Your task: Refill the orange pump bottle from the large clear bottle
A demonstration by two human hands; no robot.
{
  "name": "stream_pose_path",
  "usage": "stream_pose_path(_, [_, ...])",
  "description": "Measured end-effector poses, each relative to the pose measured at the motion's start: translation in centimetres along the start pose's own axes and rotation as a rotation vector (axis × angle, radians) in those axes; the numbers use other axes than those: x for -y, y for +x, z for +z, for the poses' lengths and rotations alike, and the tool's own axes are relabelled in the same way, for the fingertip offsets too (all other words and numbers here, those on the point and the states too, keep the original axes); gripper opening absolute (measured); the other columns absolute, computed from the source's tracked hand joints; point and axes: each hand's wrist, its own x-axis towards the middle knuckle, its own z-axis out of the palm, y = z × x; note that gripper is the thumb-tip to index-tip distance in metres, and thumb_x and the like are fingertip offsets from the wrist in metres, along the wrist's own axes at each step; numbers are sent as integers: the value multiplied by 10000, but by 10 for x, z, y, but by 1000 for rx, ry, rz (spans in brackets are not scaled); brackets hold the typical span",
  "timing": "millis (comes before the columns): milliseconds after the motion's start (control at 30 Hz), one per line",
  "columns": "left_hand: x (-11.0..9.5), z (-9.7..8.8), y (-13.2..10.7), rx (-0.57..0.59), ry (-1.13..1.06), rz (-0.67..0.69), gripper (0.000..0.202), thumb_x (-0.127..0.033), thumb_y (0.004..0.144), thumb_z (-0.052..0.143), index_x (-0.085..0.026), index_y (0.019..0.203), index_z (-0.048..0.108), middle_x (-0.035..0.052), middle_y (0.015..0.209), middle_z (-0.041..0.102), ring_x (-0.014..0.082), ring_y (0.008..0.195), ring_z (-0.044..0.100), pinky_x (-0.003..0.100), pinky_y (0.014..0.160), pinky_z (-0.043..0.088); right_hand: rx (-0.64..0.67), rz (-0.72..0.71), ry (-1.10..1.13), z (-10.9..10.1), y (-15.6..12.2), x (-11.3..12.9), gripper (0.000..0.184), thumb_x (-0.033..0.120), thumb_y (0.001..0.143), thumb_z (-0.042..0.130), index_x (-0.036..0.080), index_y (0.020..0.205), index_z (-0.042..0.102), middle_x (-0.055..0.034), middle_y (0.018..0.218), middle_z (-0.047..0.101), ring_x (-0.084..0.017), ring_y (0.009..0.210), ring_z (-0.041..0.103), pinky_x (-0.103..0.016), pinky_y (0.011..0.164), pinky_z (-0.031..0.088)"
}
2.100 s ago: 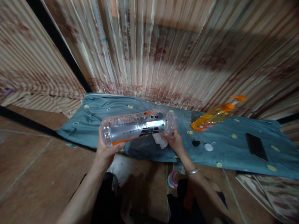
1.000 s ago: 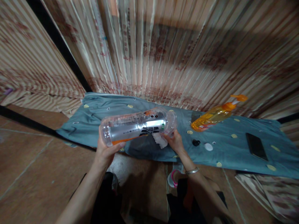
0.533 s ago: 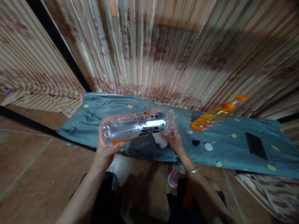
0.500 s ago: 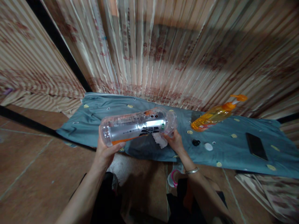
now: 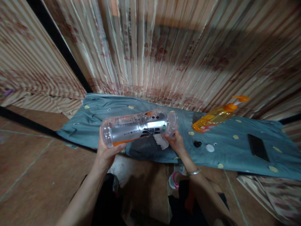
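A big clear plastic bottle [image 5: 131, 128] with a silver and orange label lies on its side in the air, above the cloth-covered surface. My left hand [image 5: 107, 149] is closed round its base end, thumb along the underside. At the other end, my right hand [image 5: 175, 141] grips the bottle near its neck; the fingertips are partly hidden. Below the bottle, beside my right hand, shows a crumpled white tissue-like piece [image 5: 161, 142]; whether the hand touches it I cannot tell.
On the blue-green cloth [image 5: 237, 150] to the right stand or lie an orange pump bottle [image 5: 213, 117], a small black piece [image 5: 197, 143], a white round cap [image 5: 210, 148] and a dark phone [image 5: 258, 147]. A striped curtain [image 5: 150, 56] hangs behind; a black pole [image 5: 61, 44] slants at left.
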Motion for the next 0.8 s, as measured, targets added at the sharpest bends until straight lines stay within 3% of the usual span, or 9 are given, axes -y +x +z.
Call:
stream_pose_path(300, [1,-2,0,8,-2,-3,875,-253,429,987,-287,1226,627,42,1275,645,300,1261,597,390,1084,496,6,5,17,-1,0,1,534,623,772,694,204,1085,586,-152,986,773,-321,872,747,-429,758,617])
stream_pose_path(567, [0,0,-1,-6,-3,-18,887,-268,411,995,-284,1220,630,49,1237,674,302,1200,640,410,1043,530,11,-15,26,-1,-1,0,574,678,792,650,198,1099,584,-151,996,768,-311,875,741,-418,751,617])
stream_pose_path(800, [-1,0,0,7,1,8,886,-256,404,987,-278,1213,627,48,1290,637,289,1246,587,363,1052,496,-1,-20,9,0,0,-2,701,821,762,587,191,1070,582,-156,939,767,-313,806,730,-414,690,603])
